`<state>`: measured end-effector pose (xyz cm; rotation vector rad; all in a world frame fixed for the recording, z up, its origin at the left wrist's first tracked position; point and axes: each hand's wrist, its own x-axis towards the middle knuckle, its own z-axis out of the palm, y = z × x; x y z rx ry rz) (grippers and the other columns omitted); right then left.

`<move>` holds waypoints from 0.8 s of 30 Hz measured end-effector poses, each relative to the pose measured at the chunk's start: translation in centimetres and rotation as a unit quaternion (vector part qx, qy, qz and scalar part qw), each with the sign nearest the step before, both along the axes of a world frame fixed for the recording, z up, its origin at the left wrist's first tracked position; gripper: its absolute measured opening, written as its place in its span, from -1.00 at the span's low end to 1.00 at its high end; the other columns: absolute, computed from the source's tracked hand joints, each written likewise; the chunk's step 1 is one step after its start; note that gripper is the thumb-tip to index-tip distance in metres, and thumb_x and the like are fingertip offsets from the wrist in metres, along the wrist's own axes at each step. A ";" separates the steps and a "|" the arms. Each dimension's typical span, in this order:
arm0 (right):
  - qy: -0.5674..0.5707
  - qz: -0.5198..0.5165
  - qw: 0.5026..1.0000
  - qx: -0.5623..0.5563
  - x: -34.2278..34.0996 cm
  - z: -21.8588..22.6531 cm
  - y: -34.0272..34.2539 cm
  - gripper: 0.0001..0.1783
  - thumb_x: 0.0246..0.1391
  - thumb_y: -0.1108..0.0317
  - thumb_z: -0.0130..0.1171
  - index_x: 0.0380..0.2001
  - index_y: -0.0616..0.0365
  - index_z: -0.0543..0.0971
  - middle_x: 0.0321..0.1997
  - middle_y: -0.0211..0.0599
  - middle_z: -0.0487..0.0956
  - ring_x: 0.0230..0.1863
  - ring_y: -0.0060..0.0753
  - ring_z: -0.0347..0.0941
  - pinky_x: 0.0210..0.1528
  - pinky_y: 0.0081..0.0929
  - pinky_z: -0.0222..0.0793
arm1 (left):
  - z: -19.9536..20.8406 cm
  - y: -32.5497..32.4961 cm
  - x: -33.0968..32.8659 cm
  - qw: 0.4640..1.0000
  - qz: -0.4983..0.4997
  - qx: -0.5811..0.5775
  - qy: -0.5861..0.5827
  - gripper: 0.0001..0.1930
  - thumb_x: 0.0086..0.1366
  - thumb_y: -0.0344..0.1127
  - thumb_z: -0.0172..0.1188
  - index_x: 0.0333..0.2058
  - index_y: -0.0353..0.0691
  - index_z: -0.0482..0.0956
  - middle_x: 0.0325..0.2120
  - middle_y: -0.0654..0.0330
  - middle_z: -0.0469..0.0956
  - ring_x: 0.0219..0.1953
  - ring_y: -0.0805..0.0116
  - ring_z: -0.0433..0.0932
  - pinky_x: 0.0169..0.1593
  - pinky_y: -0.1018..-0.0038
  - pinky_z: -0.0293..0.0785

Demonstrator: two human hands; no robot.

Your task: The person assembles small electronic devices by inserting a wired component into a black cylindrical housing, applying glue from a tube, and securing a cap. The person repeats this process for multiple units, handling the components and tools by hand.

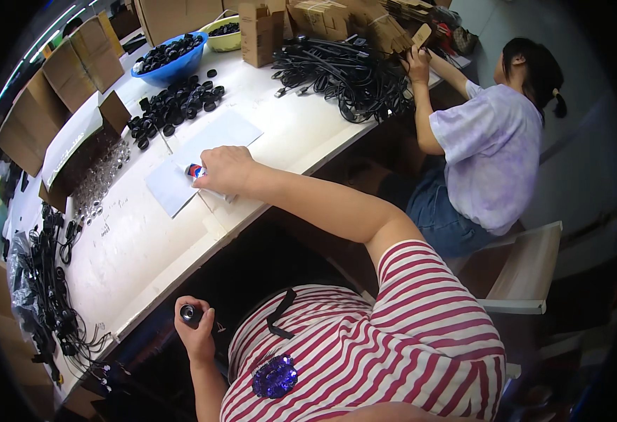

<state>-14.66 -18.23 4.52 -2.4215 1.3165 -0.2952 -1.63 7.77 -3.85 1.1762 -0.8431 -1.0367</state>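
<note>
My right hand (227, 169) is closed around a small white tube (196, 171) with red and blue markings, tilted over the table. Beneath it lies a pale sheet (170, 186). Off the table's front edge, my left hand (194, 330) grips a black cylindrical part (190, 314), its round end with a pale centre turned upward. Beyond the sheet is a heap of small black round caps (175, 105). Small clear round pieces (101, 179) lie scattered to the left, by an opened carton (76, 151).
A blue bowl (171, 62) and a yellow basket (225, 41) of black parts stand at the back. Black cables pile up at the far right (344, 74) and at left (52, 281). To my right a person (488, 148) sits, handling brown cardboard (365, 21).
</note>
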 end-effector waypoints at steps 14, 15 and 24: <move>-0.275 0.175 0.945 -0.011 -1.5 0.5 8.1 -0.63 0.09 -0.02 -0.06 -0.52 0.02 0.52 -0.57 -0.18 0.53 -0.48 -0.07 0.48 -0.44 -0.27 0.36 | 2.9 -0.8 -0.8 0.997 0.074 -0.024 -0.010 -0.82 0.13 -0.43 0.15 -0.28 -0.26 0.41 -0.64 0.42 0.26 -0.68 0.68 0.14 -0.62 0.71 0.00; -0.280 0.195 0.940 0.006 -1.8 0.7 10.0 -0.67 0.08 0.07 -0.02 -0.53 0.08 0.51 -0.62 -0.17 0.48 -0.50 -0.10 0.46 -0.45 -0.32 0.34 | 3.6 -1.0 -1.0 0.996 0.082 -0.023 -0.016 -0.79 0.12 -0.43 0.15 -0.24 -0.29 0.43 -0.65 0.43 0.26 -0.67 0.69 0.15 -0.61 0.72 0.00; -0.376 0.206 0.904 -0.001 -3.7 -1.3 15.4 -0.68 0.02 0.13 0.07 -0.63 0.14 0.42 -0.65 -0.18 0.43 -0.56 -0.04 0.41 -0.50 -0.27 0.31 | 4.3 -1.2 -1.6 0.998 0.029 -0.012 -0.060 -0.86 0.03 -0.48 0.23 -0.39 -0.35 0.51 -0.51 0.36 0.44 -0.46 0.63 0.36 -0.35 0.69 0.28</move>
